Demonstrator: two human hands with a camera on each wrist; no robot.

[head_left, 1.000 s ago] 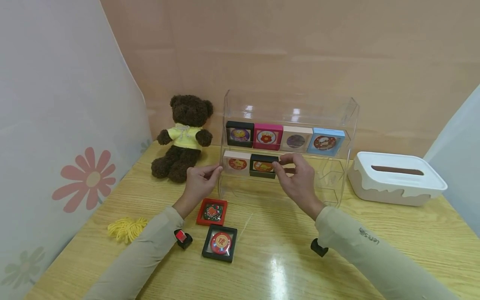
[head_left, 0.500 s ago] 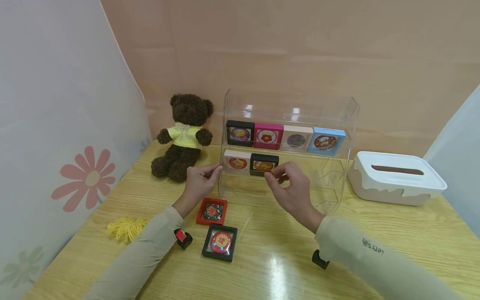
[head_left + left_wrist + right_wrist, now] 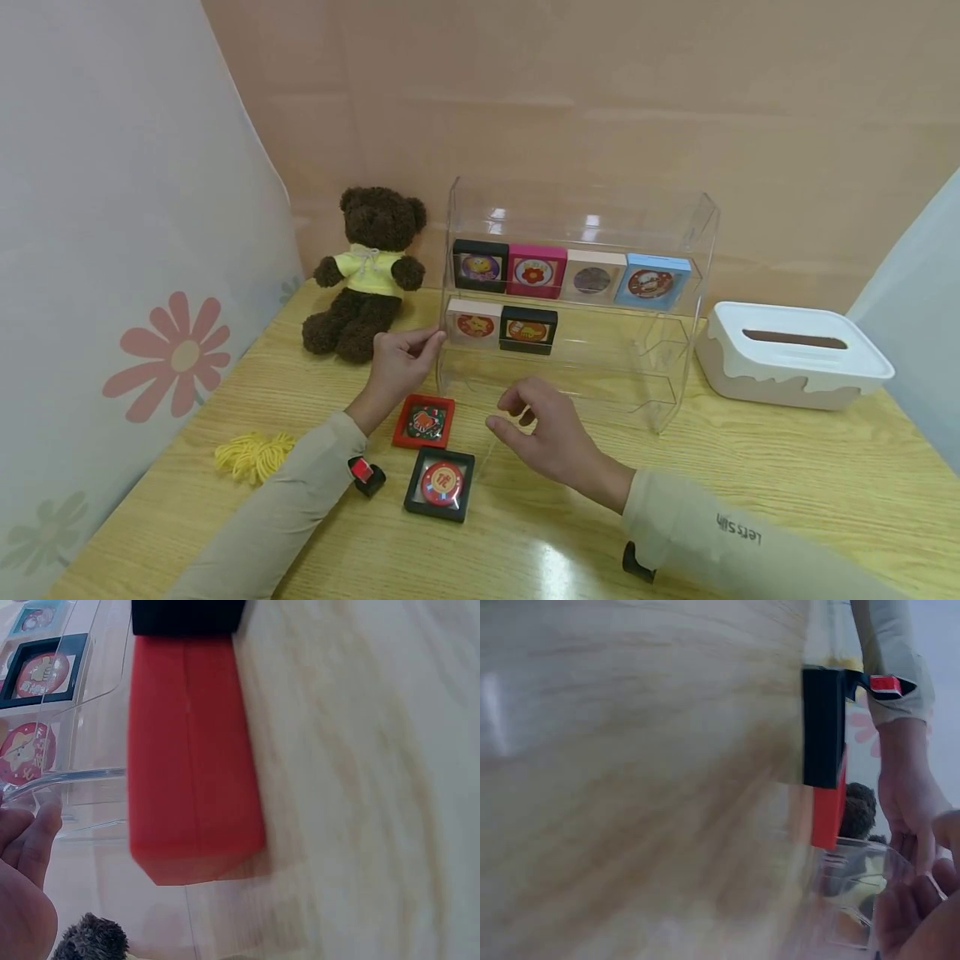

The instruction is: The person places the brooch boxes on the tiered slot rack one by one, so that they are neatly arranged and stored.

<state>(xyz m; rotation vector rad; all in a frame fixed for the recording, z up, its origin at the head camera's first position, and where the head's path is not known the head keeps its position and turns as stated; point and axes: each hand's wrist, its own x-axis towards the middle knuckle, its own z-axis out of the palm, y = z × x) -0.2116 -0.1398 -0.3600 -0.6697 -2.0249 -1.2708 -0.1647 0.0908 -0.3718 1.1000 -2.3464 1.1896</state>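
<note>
My left hand (image 3: 399, 367) pinches the left side edge of a clear acrylic display rack (image 3: 577, 218). In the left wrist view, its fingers (image 3: 36, 844) meet the rack's edge. Over the table in front of the rack, my right hand (image 3: 551, 433) hovers with loosely curled fingers, holding nothing. Left of it lie a red square frame (image 3: 405, 435) and, nearer, a black square frame (image 3: 439, 485) with a red round badge. On the rack's lower tier stand a light pink frame (image 3: 474, 323) and a black frame (image 3: 528, 329), side by side.
The rack's middle tier holds black, magenta (image 3: 536, 272), beige and blue (image 3: 652, 282) frames. A brown teddy bear (image 3: 367, 275) sits to the left, a bundle of yellow cord (image 3: 255, 458) lies nearer, and a white-lidded tissue box (image 3: 795, 354) stands right.
My right hand has let go of the black frame on the lower tier and moved down towards me and left. The left hand has stayed on the rack's edge.
</note>
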